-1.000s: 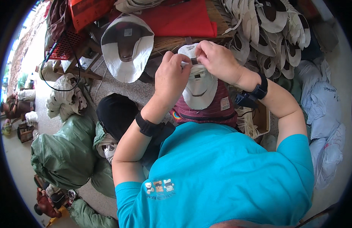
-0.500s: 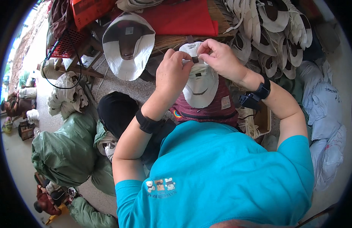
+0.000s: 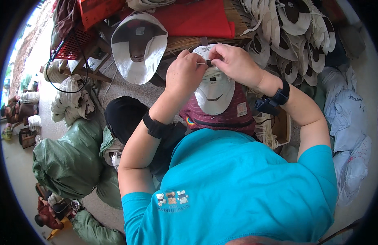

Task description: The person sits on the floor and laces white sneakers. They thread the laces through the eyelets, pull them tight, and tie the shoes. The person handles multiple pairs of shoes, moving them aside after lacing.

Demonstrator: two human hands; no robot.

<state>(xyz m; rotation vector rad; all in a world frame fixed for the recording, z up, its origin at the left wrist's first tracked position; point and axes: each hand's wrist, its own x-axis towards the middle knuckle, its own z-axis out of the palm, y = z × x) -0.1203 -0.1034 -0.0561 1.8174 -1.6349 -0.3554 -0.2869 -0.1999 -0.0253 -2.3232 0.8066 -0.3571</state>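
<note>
A white shoe upper with a dark inside rests on the maroon striped cloth across my lap, its far end reaching up between my hands. My left hand is closed in a pinch at the upper's left edge, and a thin white lace end shows at its fingertips. My right hand pinches the upper from the other side, thumb and forefinger close to the dark opening. The fingertips of both hands nearly meet there. What lies underneath the fingers is hidden.
Another white upper hangs at the bench edge, left of my hands. Many uppers are heaped at the far right. Red cloth covers part of the wooden bench. White laces lie in a box by my right side; green sacks stand left.
Both hands have shifted slightly, the right fingertips moving left toward the left ones. A thin white lace end now shows at my left fingertips. The upper stays nearly in place.
</note>
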